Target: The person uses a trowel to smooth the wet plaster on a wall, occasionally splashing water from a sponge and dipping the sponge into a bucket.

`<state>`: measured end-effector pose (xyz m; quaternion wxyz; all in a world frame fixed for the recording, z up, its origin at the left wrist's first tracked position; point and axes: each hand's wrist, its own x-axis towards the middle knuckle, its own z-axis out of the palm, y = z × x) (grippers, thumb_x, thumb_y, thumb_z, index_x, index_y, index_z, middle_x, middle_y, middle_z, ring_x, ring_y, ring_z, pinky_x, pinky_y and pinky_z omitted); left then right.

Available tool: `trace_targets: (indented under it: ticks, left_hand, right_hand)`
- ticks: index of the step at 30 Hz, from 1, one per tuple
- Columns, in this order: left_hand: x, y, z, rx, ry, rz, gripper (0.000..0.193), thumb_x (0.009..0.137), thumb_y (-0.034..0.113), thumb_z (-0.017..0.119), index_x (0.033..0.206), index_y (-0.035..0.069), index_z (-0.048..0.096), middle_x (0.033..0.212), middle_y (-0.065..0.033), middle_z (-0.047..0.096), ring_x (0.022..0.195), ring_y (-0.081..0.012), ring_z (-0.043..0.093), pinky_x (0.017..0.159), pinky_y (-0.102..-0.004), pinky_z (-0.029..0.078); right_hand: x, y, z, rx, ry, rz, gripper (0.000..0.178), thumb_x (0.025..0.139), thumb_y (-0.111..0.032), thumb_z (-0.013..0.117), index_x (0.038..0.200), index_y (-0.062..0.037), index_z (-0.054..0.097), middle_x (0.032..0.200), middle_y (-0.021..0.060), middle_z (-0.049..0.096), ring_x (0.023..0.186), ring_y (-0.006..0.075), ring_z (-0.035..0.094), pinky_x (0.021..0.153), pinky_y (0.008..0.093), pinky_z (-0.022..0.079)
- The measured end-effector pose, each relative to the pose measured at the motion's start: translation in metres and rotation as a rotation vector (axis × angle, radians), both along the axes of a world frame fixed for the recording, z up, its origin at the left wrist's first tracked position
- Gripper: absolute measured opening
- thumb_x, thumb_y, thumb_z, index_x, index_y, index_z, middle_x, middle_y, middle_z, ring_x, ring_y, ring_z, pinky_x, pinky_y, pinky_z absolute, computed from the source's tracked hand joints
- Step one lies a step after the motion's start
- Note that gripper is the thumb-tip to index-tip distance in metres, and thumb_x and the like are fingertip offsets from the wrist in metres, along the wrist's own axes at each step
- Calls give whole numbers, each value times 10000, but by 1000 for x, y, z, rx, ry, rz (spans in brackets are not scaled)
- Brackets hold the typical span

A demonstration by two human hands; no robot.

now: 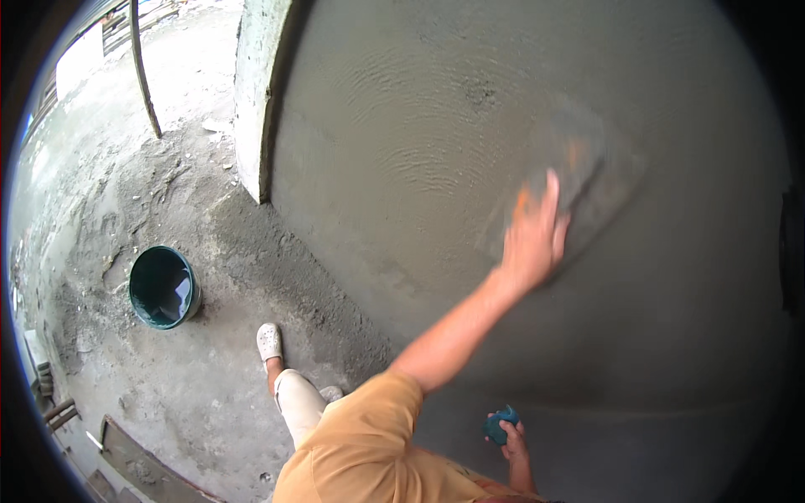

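My left hand is stretched out to the wet grey plastered wall, its arm crossing the middle of the view. It grips a plastering float, a flat grey rectangular plate with orange patches at the handle, smeared by motion. The plate lies against or very near the wall; its handle is partly hidden by the hand. Low and close to my body, my right hand closes round a small blue-green rounded thing whose kind I cannot make out. Curved ridges mark the plaster left of the float.
A dark green bucket with liquid in it stands on the rough concrete ground at left. The wall ends at a pale upright edge. A thin pole stands farther back. My foot in a pale clog is near the wall's base.
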<state>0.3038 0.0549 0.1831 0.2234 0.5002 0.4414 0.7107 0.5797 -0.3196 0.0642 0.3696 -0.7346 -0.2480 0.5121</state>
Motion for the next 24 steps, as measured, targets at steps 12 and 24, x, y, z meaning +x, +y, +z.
trace_targets:
  ticks: [12, 24]
  left_hand:
    - [-65, 32, -386, -391, -560, 49, 598, 1033, 258, 547, 1515, 0, 305, 890, -110, 622, 717, -165, 603, 652, -300, 515]
    - [-208, 131, -122, -81, -446, -125, 206, 1022, 262, 611, 1008, 70, 540, 639, 43, 508, 503, -37, 480, 411, -236, 405]
  right_hand:
    - [-40, -18, -1, -297, -126, 36, 463, 857, -88, 664, 1272, -3, 475, 1170, 193, 661, 1010, 313, 672, 710, 441, 624]
    - [-4, -90, -11, -607, 34, -32, 625, 927, -321, 693, 1476, -149, 451, 1399, 98, 548, 1209, 255, 598, 918, 449, 532]
